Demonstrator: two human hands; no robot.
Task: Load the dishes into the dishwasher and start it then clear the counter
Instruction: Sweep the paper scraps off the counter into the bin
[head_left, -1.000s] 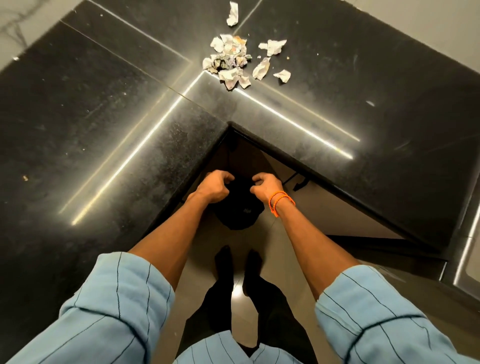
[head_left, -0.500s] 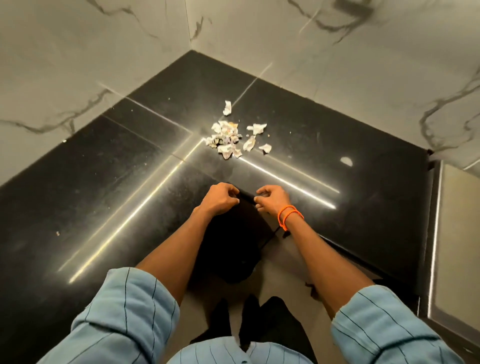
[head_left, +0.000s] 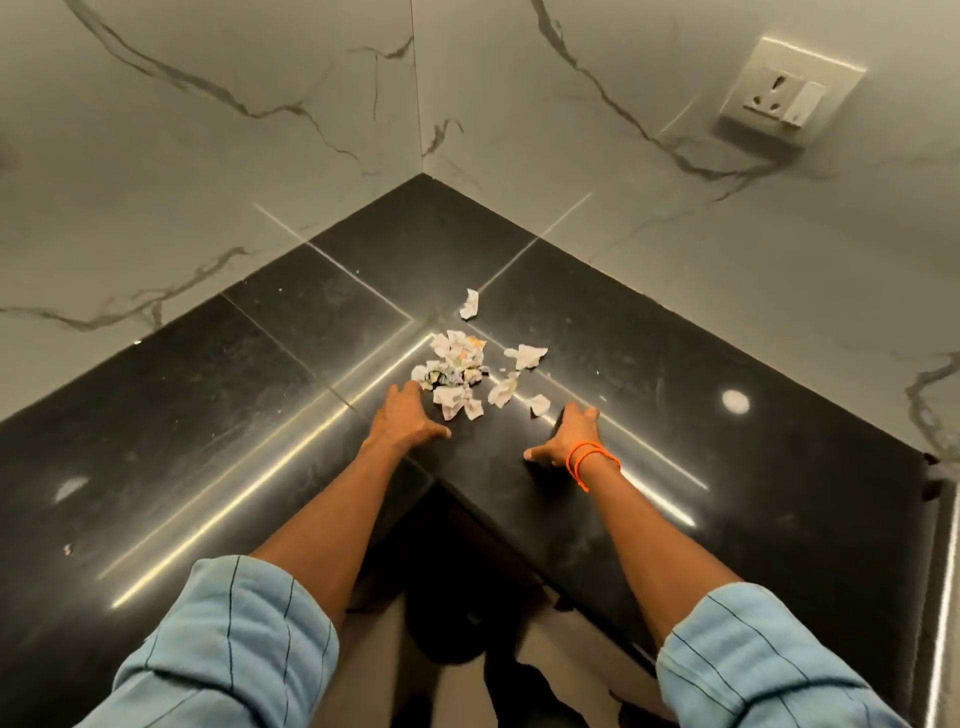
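Note:
A heap of torn, crumpled paper scraps (head_left: 457, 374) lies on the black stone counter (head_left: 208, 415) near its inner corner. Loose scraps lie around it, one farther back (head_left: 470, 303) and two to the right (head_left: 527, 356). My left hand (head_left: 405, 415) rests flat on the counter, fingers spread, its fingertips touching the heap's left edge. My right hand (head_left: 569, 436), with orange bands at the wrist, lies flat and open just right of the scraps, holding nothing. A dark bin (head_left: 447, 623) stands on the floor below the counter's inner corner, partly hidden by the edge.
Marble walls (head_left: 260, 130) close the counter at the back on both sides. A wall socket (head_left: 789, 96) sits at the upper right. A steel edge (head_left: 948, 571) runs along the far right. My feet show on the floor below.
Both hands let go of the dark bin low under the counter, rose and moved forward onto the countertop, opening flat either side of the scraps. The view tilted up toward the wall.

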